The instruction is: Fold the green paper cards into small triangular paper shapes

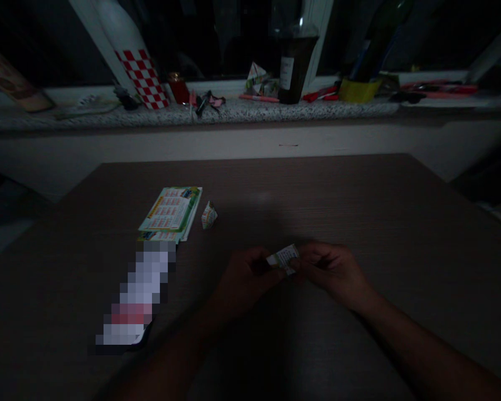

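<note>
Small printed paper (283,258) held just above or on the desk (317,195) (height cannot be told), between the two hands; its long axis runs left to right, the right end slanting toward the window. Its lines of dark print are too small to read, as are the gridded orange blocks on the stacked sheets (169,209). The left hand (247,280) pinches the paper's left end, the right hand (333,272) its right end, thumb on top; both forearms converge from the near edge.
</note>
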`<action>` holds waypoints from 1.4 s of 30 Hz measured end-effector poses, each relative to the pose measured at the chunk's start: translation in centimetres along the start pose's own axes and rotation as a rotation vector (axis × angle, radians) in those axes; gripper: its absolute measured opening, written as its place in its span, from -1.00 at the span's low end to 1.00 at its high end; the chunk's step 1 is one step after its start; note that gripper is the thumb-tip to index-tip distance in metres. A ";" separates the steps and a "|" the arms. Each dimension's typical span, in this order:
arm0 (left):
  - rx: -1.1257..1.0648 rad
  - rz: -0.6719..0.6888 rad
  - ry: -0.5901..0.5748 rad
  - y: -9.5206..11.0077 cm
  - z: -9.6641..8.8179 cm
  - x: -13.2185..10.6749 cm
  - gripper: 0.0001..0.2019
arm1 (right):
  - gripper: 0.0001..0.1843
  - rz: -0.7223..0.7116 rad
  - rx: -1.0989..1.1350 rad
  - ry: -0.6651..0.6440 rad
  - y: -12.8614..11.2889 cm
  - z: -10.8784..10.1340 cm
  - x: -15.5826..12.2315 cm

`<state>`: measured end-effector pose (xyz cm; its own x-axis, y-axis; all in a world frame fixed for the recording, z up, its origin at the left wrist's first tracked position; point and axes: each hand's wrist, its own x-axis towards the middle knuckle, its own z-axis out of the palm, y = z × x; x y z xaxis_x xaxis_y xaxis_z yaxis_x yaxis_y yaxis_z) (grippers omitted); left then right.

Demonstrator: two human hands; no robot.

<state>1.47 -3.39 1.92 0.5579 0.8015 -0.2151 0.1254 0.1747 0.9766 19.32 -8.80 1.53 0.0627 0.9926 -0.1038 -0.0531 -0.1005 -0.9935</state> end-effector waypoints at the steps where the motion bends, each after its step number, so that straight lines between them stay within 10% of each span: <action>1: 0.004 0.006 -0.001 -0.1 0.0 0.0 -0.82 | -0.74 0.010 -0.001 -0.005 0.0 0.0 0.0; 42: 0.075 0.129 0.047 0.3 0.1 -0.5 -0.80 | -0.81 -0.152 -0.242 -0.146 0.4 -0.3 -0.4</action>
<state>1.30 -3.81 2.28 0.5349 0.8406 -0.0858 0.1173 0.0267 0.9927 19.55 -9.27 1.17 -0.0926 0.9950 0.0373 0.1861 0.0541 -0.9810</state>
